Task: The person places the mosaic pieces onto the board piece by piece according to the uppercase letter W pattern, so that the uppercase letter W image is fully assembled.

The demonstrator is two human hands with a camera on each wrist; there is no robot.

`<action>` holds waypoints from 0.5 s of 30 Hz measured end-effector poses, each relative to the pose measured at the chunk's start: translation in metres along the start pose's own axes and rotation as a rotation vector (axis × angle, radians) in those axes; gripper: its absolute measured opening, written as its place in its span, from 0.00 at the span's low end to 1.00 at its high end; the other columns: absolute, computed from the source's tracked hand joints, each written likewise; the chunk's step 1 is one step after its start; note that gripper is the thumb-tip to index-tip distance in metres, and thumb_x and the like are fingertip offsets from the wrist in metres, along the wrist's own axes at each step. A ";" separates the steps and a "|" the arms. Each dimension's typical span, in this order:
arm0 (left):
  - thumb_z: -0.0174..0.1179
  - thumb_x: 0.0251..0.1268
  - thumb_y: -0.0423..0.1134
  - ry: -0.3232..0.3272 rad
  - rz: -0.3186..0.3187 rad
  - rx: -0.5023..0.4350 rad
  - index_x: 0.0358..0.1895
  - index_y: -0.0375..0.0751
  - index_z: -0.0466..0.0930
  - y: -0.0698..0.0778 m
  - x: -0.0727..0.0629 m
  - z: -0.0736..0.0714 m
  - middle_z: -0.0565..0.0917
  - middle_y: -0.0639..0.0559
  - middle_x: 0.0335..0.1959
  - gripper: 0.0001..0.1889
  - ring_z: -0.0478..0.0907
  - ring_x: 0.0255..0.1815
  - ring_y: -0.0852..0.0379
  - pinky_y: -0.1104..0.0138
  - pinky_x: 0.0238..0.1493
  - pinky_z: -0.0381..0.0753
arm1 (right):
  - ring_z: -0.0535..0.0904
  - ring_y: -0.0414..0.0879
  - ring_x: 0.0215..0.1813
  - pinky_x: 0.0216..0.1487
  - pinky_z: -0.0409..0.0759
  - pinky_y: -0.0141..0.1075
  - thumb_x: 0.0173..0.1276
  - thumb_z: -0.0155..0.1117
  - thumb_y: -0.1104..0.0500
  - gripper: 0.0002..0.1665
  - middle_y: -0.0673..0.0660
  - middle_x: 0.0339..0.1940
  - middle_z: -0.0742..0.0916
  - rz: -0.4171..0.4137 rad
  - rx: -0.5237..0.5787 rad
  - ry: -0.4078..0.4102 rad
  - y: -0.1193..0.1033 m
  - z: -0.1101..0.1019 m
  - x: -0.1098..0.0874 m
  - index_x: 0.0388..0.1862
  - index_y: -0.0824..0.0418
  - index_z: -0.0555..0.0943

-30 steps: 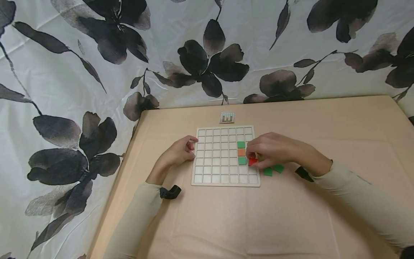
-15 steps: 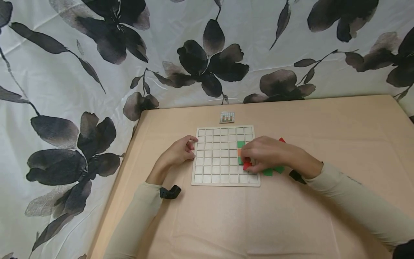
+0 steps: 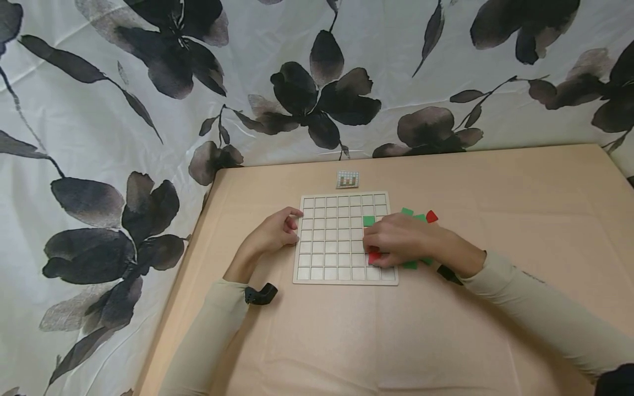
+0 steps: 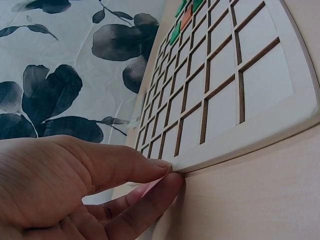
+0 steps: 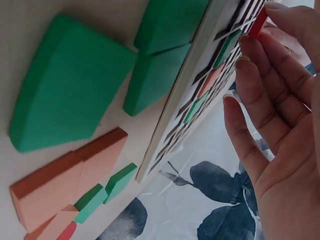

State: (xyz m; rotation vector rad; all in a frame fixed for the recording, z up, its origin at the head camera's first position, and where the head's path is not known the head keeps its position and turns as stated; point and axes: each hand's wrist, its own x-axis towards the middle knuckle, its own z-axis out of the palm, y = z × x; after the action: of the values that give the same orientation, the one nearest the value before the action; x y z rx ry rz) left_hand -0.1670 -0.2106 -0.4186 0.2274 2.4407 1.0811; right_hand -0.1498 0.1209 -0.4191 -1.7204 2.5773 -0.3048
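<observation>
A white grid board (image 3: 327, 236) lies on the table. At its left edge my left hand (image 3: 272, 234) holds on, thumb and a finger meeting at the rim in the left wrist view. My right hand (image 3: 408, 236) is over the board's right part. It pinches a red tile (image 3: 373, 258) between thumb and fingertips, close over the lower right cells; the right wrist view shows this red tile (image 5: 258, 23) on edge. One green tile (image 3: 369, 220) sits in a cell above the hand. Beside it in the right wrist view are an orange tile (image 5: 210, 81) and another green tile (image 5: 228, 49).
Right of the board lie loose tiles: green ones (image 3: 410, 265), a red one (image 3: 432, 216) and, in the right wrist view, orange ones (image 5: 70, 175). A small pattern card (image 3: 348, 180) lies behind the board. A floral cloth (image 3: 297, 66) hangs beyond the table.
My right hand has moved left and slightly down over the board with the red tile, covering the orange and lower green tiles in the head view. My left hand has stayed put.
</observation>
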 end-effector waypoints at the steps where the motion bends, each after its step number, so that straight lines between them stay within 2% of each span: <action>1: 0.63 0.62 0.21 0.000 -0.003 -0.002 0.69 0.36 0.68 0.000 0.000 0.000 0.72 0.44 0.43 0.31 0.72 0.37 0.54 0.68 0.33 0.75 | 0.67 0.35 0.26 0.29 0.67 0.30 0.61 0.73 0.48 0.11 0.41 0.27 0.75 0.003 0.002 -0.005 0.000 0.000 0.000 0.31 0.50 0.79; 9: 0.63 0.61 0.20 0.002 -0.004 0.006 0.69 0.35 0.68 0.001 0.001 0.000 0.73 0.44 0.42 0.31 0.73 0.37 0.54 0.68 0.35 0.75 | 0.69 0.35 0.27 0.30 0.69 0.29 0.60 0.75 0.50 0.11 0.42 0.28 0.76 0.010 0.002 -0.034 -0.003 0.002 0.001 0.33 0.50 0.81; 15: 0.64 0.61 0.20 0.001 -0.003 -0.002 0.68 0.34 0.69 0.000 0.001 0.000 0.73 0.44 0.42 0.31 0.72 0.37 0.54 0.67 0.35 0.74 | 0.70 0.35 0.28 0.31 0.72 0.29 0.61 0.76 0.52 0.09 0.43 0.31 0.78 -0.009 0.007 -0.018 -0.002 0.004 0.001 0.34 0.49 0.82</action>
State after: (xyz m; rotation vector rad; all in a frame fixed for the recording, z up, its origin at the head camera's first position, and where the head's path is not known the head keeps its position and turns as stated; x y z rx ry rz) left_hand -0.1676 -0.2100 -0.4186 0.2226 2.4403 1.0824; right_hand -0.1476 0.1185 -0.4221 -1.7240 2.5535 -0.2966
